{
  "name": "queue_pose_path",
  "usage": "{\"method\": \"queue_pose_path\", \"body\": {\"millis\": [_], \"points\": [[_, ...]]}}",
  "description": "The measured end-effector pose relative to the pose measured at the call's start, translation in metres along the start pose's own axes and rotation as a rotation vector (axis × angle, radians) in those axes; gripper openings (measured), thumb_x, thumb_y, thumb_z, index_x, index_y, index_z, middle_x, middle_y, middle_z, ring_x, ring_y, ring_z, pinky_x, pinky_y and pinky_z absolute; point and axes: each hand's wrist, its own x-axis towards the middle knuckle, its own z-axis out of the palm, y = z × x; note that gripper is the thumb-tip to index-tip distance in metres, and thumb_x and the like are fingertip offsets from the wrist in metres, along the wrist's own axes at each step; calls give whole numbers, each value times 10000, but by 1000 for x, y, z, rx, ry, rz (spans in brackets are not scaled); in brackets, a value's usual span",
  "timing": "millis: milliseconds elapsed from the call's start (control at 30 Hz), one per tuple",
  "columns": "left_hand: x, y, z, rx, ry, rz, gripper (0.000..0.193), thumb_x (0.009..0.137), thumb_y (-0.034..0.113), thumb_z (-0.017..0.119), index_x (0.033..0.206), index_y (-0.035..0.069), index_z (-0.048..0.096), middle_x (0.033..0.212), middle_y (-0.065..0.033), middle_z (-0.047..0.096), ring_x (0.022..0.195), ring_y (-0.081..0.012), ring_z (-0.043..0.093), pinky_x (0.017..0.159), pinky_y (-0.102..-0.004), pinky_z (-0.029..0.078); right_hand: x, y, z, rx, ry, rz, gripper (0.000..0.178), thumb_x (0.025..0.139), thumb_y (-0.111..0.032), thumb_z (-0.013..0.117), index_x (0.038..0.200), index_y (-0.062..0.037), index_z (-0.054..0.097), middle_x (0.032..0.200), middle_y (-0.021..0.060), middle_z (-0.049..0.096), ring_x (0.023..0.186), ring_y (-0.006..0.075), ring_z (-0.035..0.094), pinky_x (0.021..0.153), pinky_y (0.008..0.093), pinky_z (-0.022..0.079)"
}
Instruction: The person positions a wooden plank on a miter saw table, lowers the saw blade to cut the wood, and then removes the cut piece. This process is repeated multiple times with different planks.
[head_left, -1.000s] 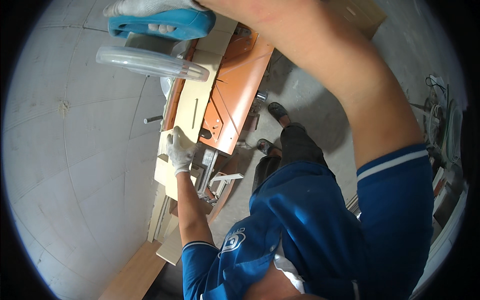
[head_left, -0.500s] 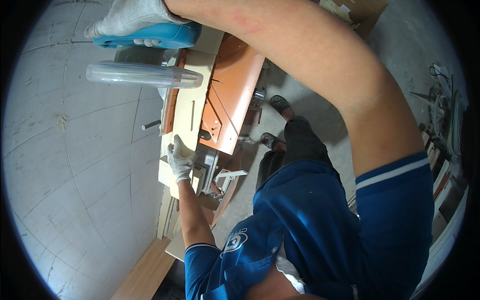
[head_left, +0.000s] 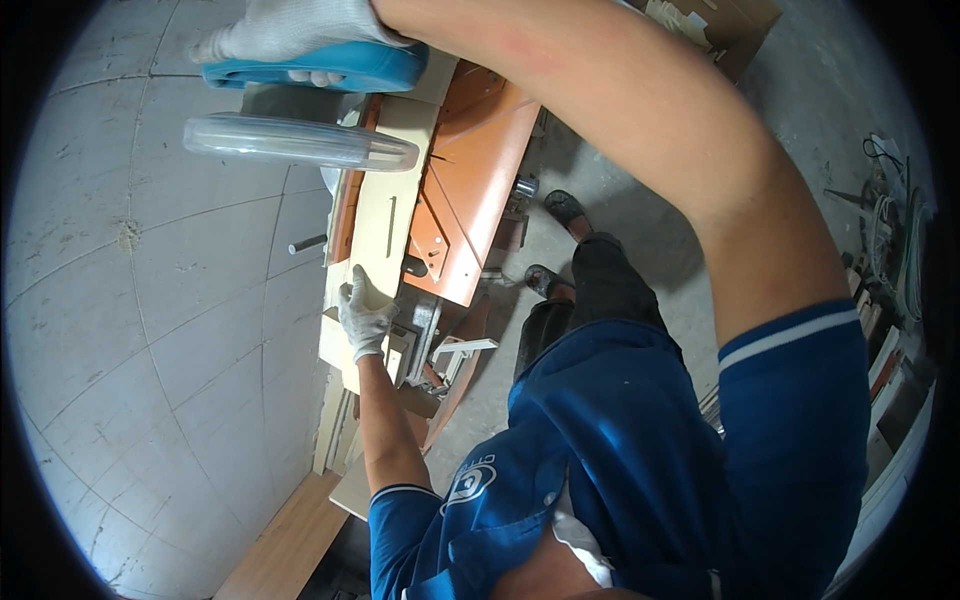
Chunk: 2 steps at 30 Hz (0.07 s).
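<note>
My right hand, in a grey-white knit glove, is wrapped round the teal handle of a mitre saw at the upper left. Below the handle hangs the saw's clear plastic blade guard, over a long cream board. The board has a narrow slot and lies along the orange saw table. My left hand, also gloved, holds the board's nearer part, with one finger stretched along its top and the thumb side at its right edge. The blade and the cut line cannot be made out.
A tiled grey wall rises close on the left. A metal rod sticks out toward it. Under the near end of the board are a white bracket and scrap pieces. A cardboard box stands at the far right, cables farther right.
The saw handle and blade guard appear slightly farther right, with a small shift of the whole view. Both hands keep their holds, and the board looks unmoved on the table.
</note>
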Motion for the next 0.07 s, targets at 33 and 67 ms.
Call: {"method": "queue_pose_path", "body": {"millis": [33, 67], "points": [[1, 0, -1, -22, -23, -14, 1069, 521, 203, 892, 1520, 210, 512, 1274, -223, 566, 1126, -400, 610, 989, -443, 521, -1, 3, 1, -2, 4, -5, 734, 961, -650, 547, 1228, 18, 695, 884, 205, 710, 665, 266, 716, 598, 374, 583], [1, -1, -2, -45, -50, -41, 1066, 524, 205, 890, 1521, 210, 511, 1290, -226, 562, 1137, -398, 609, 993, -440, 521, 0, 3, 3, 1, 14, -2, 736, 960, -651, 549, 1230, 18, 695, 884, 205, 711, 665, 266, 716, 597, 374, 583]]}}
